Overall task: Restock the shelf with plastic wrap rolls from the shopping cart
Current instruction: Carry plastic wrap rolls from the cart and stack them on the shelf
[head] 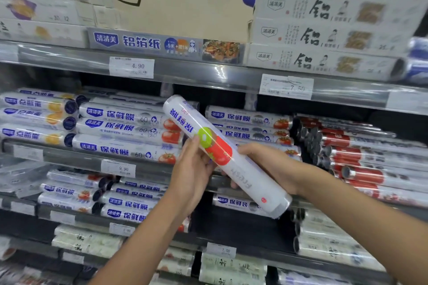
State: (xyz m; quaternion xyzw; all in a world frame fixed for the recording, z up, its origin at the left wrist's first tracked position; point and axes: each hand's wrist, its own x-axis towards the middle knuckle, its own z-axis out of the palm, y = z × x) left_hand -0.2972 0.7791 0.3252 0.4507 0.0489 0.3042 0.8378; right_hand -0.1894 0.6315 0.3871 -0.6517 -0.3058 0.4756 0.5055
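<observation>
the shelf (208, 71) fills the view, with foil boxes (324, 7) on the top tier and rows of rolls below; the cart is not in sight. on the middle tier a stack marked 60 (127, 132) lies left, a second stack (250, 122) lies right of it, and red rolls (359, 152) sit further right. the roll (222, 154) being stocked is in the air just in front of these two stacks, tilted, with its top end up and to the left and its bottom end down and to the right. the likely trouble is that tilt: pushed in at this angle, its top end could catch the rail above or knock the 60 stack, and round rolls piled loose may slide off the front edge. its slick film wrap could also slip through the fingers if one hand lets go early. it probably needs levelling before it goes in. the left hand (192, 169) clasps the roll's middle from below and the left, thumb against the green print. the right hand (266, 164) wraps the lower half from behind, fingertips (231, 184) showing under it. both forearms reach up from the bottom edge. a price tag (118, 168) hangs below.
</observation>
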